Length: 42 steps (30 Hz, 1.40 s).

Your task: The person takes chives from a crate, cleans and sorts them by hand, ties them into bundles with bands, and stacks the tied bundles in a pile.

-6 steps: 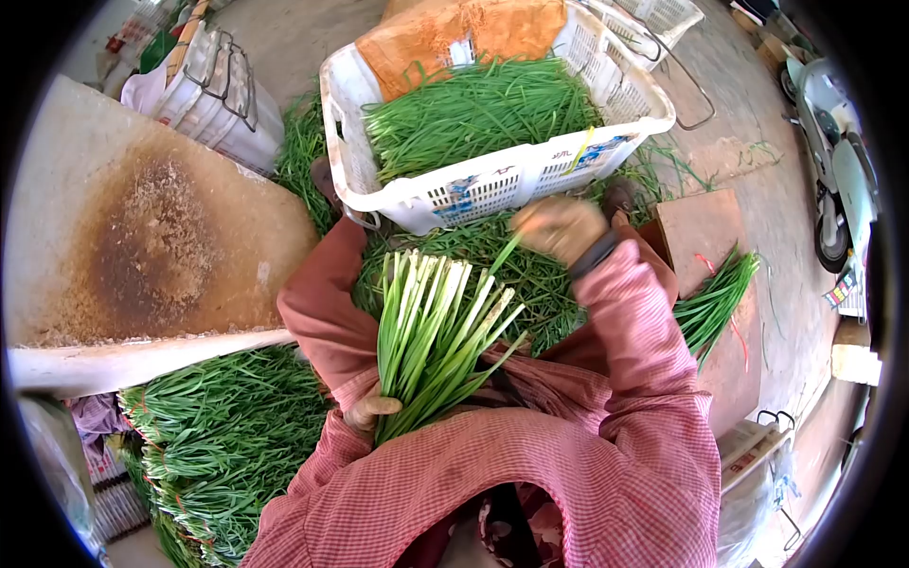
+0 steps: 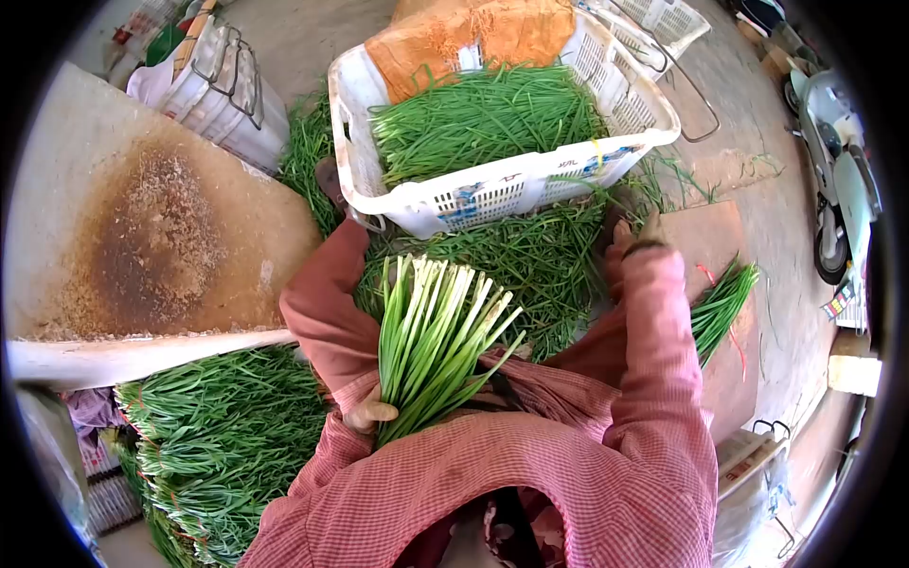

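Moved: right hand (image 2: 650,227), outward from the white slotted plastic crate (image 2: 421,220) to beside a flat brown rectangular board (image 2: 705,227); its grip (fingers unclear from my remote view) I cannot tell | Left hand (image 2: 369,412): I find it closed round a bunch of long green stalks (image 2: 426,341), white ends toward the crate.

A red-and-white checked, long-sleeved cloth top (image 2: 426,464) went with plain brick-red trousers (image 2: 327,293) and a narrow dark band (image 2: 648,245) at the right cuff (image 2: 653,266).
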Each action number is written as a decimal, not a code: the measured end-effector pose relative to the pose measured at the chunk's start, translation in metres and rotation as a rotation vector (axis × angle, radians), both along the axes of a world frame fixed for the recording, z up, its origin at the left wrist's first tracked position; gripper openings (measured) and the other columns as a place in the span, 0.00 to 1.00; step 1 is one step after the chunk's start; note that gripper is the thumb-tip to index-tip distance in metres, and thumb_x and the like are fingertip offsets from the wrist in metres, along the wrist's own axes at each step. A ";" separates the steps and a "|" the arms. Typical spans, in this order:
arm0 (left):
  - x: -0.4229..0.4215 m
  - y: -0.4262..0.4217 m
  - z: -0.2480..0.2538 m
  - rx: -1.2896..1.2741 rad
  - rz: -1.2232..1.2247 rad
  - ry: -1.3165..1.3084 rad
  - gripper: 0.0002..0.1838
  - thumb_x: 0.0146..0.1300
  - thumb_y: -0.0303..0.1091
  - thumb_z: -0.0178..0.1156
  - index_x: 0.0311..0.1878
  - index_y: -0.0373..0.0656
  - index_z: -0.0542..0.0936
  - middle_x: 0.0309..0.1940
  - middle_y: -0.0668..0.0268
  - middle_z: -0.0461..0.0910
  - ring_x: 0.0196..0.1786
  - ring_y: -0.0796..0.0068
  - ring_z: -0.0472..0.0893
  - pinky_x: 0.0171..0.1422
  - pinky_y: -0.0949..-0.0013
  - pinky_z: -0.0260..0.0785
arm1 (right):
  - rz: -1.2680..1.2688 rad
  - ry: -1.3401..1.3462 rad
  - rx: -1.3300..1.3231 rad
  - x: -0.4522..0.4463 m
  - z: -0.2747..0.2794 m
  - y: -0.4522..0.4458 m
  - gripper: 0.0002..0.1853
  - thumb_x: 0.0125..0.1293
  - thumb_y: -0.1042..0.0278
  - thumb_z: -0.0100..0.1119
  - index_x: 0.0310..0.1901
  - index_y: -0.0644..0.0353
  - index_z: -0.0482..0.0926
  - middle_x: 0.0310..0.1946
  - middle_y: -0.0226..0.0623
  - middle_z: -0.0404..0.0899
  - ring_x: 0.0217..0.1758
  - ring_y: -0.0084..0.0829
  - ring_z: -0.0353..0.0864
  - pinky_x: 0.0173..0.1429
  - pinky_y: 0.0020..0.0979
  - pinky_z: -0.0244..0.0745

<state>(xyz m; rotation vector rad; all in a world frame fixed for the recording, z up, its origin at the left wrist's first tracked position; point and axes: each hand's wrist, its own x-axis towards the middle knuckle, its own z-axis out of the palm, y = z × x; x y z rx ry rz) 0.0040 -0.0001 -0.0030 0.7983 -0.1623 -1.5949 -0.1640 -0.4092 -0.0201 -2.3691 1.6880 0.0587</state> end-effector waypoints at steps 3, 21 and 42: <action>0.004 0.002 -0.002 0.075 -0.031 -0.069 0.41 0.43 0.33 0.64 0.61 0.38 0.57 0.55 0.60 0.66 0.57 0.66 0.66 0.62 0.66 0.55 | -0.360 -1.147 1.118 -0.012 -0.071 0.118 0.25 0.64 0.65 0.44 0.61 0.61 0.52 0.54 0.40 0.63 0.52 0.33 0.68 0.39 0.32 0.76; -0.039 -0.162 0.042 0.018 -0.559 -2.006 0.44 0.34 0.57 0.66 0.46 0.27 0.66 0.20 0.53 0.76 0.23 0.56 0.78 0.27 0.61 0.71 | -0.471 -1.662 1.292 0.035 0.029 0.174 0.18 0.48 0.76 0.63 0.43 0.60 0.74 0.34 0.31 0.77 0.35 0.24 0.75 0.42 0.25 0.71; -0.060 -0.269 0.033 -0.439 -0.341 -1.313 0.36 0.49 0.31 0.63 0.61 0.39 0.59 0.52 0.57 0.71 0.58 0.71 0.67 0.63 0.69 0.54 | -0.575 -0.082 -0.295 -0.232 -0.027 -0.055 0.44 0.43 0.53 0.68 0.60 0.63 0.57 0.55 0.50 0.64 0.58 0.38 0.64 0.61 0.34 0.58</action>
